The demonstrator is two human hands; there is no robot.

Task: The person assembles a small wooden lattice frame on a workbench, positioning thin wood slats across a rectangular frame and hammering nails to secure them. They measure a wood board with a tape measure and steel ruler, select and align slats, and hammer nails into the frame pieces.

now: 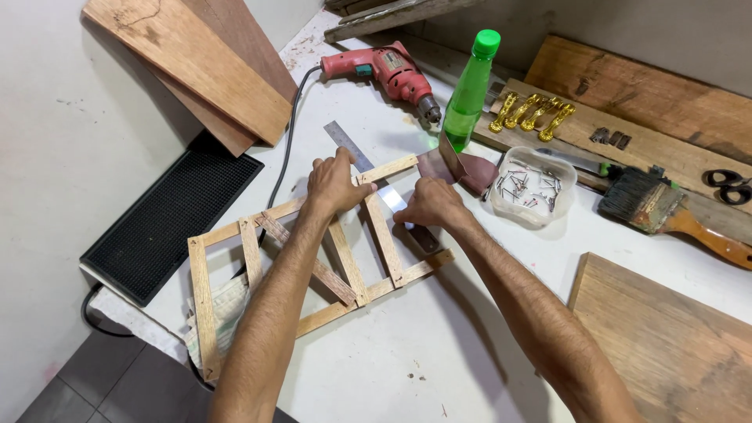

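A small ladder-like frame of thin wooden slats (258, 270) lies on the white table (407, 352). A metal ruler (351, 146) runs under its far end. My left hand (335, 184) presses down on the frame's top rail, fingers curled over the ruler and slat. My right hand (432, 205) is closed around a dark-handled tool, its fist resting beside an upright slat. A folded piece of brown sandpaper (450, 166) lies just beyond the right hand.
A red electric drill (388, 72) and green plastic bottle (468, 92) stand at the back. A clear tub of nails (534, 186), a paintbrush (666, 211), gold handles (533, 112), scissors (730, 188) and wooden boards (674, 345) lie right. A black mat (168, 223) sits left.
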